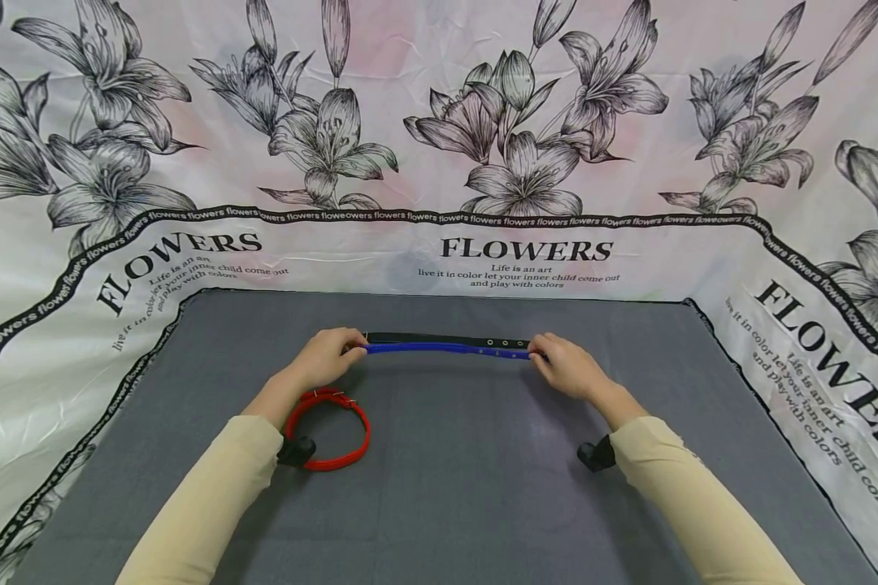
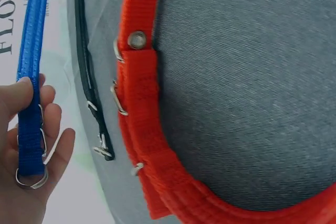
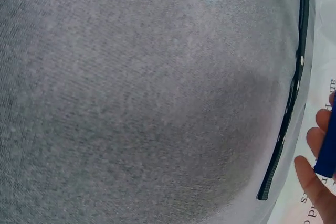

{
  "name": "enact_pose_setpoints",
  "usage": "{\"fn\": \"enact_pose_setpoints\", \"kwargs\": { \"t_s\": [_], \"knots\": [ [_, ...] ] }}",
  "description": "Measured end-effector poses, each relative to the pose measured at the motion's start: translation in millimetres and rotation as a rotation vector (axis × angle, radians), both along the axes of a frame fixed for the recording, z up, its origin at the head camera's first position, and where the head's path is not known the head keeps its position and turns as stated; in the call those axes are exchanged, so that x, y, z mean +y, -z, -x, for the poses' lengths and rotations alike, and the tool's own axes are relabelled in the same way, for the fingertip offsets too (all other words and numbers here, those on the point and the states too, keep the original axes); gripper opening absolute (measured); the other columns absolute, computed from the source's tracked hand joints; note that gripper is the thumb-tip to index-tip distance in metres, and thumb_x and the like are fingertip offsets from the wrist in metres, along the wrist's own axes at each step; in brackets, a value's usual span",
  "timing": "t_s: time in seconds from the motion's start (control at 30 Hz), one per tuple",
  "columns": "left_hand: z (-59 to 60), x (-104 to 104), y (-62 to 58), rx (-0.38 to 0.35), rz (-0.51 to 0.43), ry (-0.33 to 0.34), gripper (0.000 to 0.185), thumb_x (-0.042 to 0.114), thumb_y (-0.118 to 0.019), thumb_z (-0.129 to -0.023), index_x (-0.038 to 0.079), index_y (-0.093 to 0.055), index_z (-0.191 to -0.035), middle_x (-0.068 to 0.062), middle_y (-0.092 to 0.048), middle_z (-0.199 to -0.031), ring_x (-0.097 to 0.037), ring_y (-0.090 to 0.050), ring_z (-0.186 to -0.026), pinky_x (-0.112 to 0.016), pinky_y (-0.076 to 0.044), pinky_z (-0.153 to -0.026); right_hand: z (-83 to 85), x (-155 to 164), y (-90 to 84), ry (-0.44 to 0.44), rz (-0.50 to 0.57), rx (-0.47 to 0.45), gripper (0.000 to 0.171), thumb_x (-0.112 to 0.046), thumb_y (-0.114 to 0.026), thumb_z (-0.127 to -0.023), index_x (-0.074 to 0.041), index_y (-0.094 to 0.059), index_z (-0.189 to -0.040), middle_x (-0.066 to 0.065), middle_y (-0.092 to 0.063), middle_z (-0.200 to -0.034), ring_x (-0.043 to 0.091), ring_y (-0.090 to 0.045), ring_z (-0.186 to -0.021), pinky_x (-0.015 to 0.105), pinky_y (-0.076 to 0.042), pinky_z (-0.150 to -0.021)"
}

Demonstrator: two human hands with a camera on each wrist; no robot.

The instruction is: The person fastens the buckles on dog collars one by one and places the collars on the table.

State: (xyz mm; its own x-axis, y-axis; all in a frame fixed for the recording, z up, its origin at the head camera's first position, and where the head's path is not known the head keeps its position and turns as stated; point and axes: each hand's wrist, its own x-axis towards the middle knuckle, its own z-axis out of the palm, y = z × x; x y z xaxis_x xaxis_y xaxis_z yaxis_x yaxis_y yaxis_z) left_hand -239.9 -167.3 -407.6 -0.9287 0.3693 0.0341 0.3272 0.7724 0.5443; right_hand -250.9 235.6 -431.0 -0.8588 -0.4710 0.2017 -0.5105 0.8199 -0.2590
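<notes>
A blue collar (image 1: 432,348) is stretched out nearly straight between my two hands. My left hand (image 1: 332,355) pinches its buckle end, thumb on top; the metal rings show beside the fingers in the left wrist view. With its fingers around the strap, my right hand (image 1: 567,366) holds the other end, where the eyelets are. Just behind it, a black collar (image 1: 439,338) lies straight on the cloth, its buckle toward the left and its holes toward the right. A red collar (image 1: 367,443), buckled into a loop, lies by my left wrist and is partly hidden by it.
A grey cloth (image 1: 468,487) covers the work surface. Behind and around it runs a white border printed with lettering (image 1: 527,250), and flower drawings (image 1: 523,175) rise at the back. A small black device (image 1: 596,455) sits at my right wrist.
</notes>
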Motion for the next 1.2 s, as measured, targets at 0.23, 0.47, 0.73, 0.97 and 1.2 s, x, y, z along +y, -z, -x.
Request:
{"fn": "enact_pose_setpoints", "kwargs": {
  "t_s": [0.23, 0.47, 0.73, 0.97, 1.2],
  "knots": [
    [-3.4, -6.2, 4.4, 0.022, -0.042, -0.051, 0.018, 0.015, -0.055, -0.093, 0.009, -0.064, -0.107, -0.008, -0.065, -0.097, -0.017, -0.052, -0.072, -0.030, -0.044, -0.063, -1.9, -0.8, -2.1, 0.007, 0.025, 0.007, 0.006, -0.011, -0.055, -0.091, -0.011, -0.060, -0.094, 0.003, -0.061, -0.088, 0.016, -0.056, -0.073, 0.037, -0.047, -0.064],
    [-4.2, -13.7, 5.9, 0.029, -0.188, -0.134, 0.013, 0.014, -0.061, -0.089, 0.011, -0.066, -0.101, -0.008, -0.067, -0.093, -0.022, -0.062, -0.080, -0.032, -0.049, -0.065, -3.9, 0.5, -3.2, 0.070, 0.164, -0.072, 0.011, -0.012, -0.056, -0.091, -0.011, -0.063, -0.099, 0.005, -0.066, -0.093, 0.016, -0.056, -0.071, 0.034, -0.045, -0.063],
    [-2.9, -19.6, 6.6, -0.168, -0.561, -0.305, 0.023, 0.016, -0.065, -0.087, 0.001, -0.062, -0.104, -0.017, -0.062, -0.103, -0.028, -0.068, -0.086, -0.043, -0.052, -0.079, -5.6, 0.4, -13.7, 0.134, 0.407, -0.280, 0.015, -0.018, -0.056, -0.092, -0.010, -0.062, -0.104, 0.013, -0.068, -0.092, 0.028, -0.064, -0.081, 0.037, -0.051, -0.065],
    [-3.3, -18.0, 3.7, -0.322, -0.921, -0.279, 0.035, 0.005, -0.062, -0.087, -0.007, -0.051, -0.119, -0.016, -0.057, -0.110, -0.018, -0.068, -0.086, -0.044, -0.047, -0.087, -3.1, 1.1, -16.9, 0.163, 0.707, -0.518, 0.037, -0.028, -0.055, -0.093, -0.001, -0.055, -0.118, 0.029, -0.057, -0.107, 0.028, -0.064, -0.089, 0.044, -0.051, -0.081],
    [-4.1, -13.3, 3.3, -0.325, -0.999, -0.232, 0.040, 0.009, -0.059, -0.090, -0.008, -0.048, -0.124, -0.012, -0.061, -0.108, -0.016, -0.068, -0.088, -0.039, -0.048, -0.085, -2.8, -4.1, -16.7, 0.126, 0.871, -0.609, 0.046, -0.021, -0.055, -0.093, 0.004, -0.044, -0.129, 0.029, -0.051, -0.115, 0.013, -0.066, -0.089, 0.039, -0.050, -0.084]
  ]
}}
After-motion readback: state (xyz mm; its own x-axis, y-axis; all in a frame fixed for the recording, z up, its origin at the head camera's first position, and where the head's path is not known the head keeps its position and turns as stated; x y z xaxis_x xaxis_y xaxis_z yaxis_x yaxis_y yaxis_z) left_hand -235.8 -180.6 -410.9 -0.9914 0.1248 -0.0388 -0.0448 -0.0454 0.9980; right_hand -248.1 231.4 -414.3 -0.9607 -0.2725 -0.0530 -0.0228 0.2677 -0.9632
